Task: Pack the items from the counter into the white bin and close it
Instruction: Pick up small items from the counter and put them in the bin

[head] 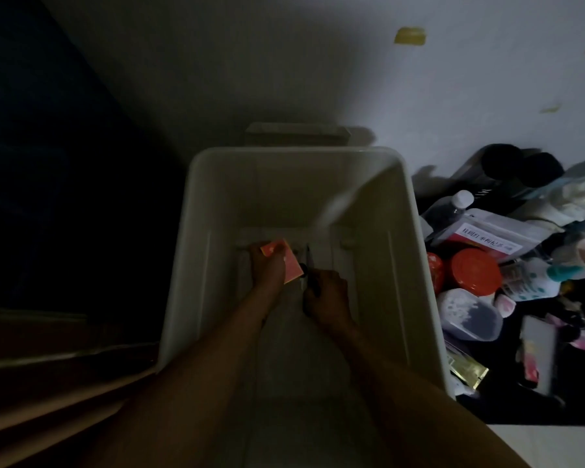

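White plastic bin (pixel 294 152) stands open just beside the cluttered table (pixel 507 412), and both arms reach down to its floor. The left grip (pixel 267 270) pinches a pink packet (pixel 294 270) near the far end of the bottom. The right grip (pixel 328 298) is curled round a dark slender tool (pixel 308 261), too dim to name. Both would best be laid flat by the far wall, leaving floor room for the red-lidded jar (pixel 475 271) and other bulky pieces.
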Demonstrator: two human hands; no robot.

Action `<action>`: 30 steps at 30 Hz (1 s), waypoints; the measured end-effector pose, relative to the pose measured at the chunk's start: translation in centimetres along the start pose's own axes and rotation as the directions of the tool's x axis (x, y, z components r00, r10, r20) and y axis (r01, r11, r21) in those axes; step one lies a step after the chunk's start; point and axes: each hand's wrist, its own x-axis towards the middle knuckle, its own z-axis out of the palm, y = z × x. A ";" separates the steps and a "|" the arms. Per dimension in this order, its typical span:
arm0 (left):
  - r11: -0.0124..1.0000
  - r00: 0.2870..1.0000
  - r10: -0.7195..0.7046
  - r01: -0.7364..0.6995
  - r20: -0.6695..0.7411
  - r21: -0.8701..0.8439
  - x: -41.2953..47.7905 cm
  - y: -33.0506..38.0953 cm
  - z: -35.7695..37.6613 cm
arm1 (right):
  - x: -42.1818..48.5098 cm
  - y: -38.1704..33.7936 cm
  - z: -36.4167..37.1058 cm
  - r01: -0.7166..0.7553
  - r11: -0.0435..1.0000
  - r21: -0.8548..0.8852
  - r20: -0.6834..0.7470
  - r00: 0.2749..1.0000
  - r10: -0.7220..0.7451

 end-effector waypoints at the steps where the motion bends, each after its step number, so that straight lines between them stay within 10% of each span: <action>1: 0.999 0.997 -0.039 0.040 0.072 -0.013 -0.4 0.1 0.5 | -0.1 -0.3 -0.3 -0.014 0.989 0.149 -0.020 1.000 0.017; 11: 0.968 0.901 -0.069 -0.043 0.429 0.247 -1.0 -0.5 3.4 | -0.5 0.1 -1.5 -0.369 0.631 0.682 0.090 0.899 0.429; 23: 0.917 0.918 -0.054 -0.110 0.392 0.384 -1.2 -0.9 6.1 | -1.1 0.5 -1.1 -0.423 0.163 0.891 0.254 0.763 0.594; 30: 0.939 0.895 -0.075 -0.084 0.439 0.333 -2.3 -2.0 8.0 | -1.3 1.3 -1.7 -0.333 0.472 0.816 0.043 0.850 0.525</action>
